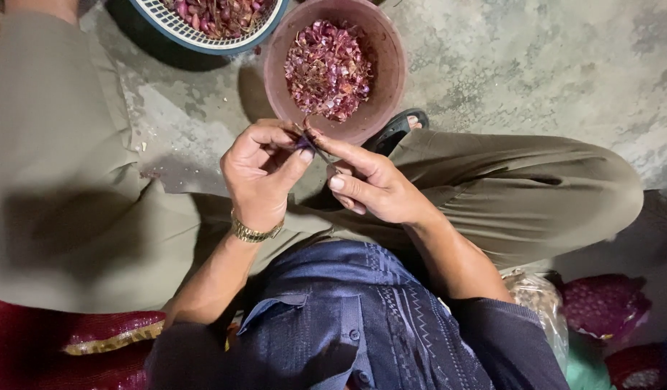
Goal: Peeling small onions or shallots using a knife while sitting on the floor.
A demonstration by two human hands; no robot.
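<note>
**Both hands on a small shallot above the peel bowl**

Head view: your left hand (260,173) is curled, thumb and fingertips pinched around a small purple shallot (304,142). Your right hand (373,184) meets it from the other side, forefinger stretched out to the shallot and thumb tucked below, the remaining fingers folded in; whether it also grips a blade you cannot tell from here. The shallot sits between the two hands, just in front of the near rim of a round brown bowl (391,68) filled with dry reddish-purple shallot skins (328,68). To the left of that bowl, at the top edge, a blue-rimmed plastic basket (203,40) holds more shallots. A gold-coloured wristband (253,232) circles your left wrist. Your knees in olive trousers (514,191) spread to both sides over the concrete floor (535,65). A red mesh sack (604,303) lies at lower right.
</note>
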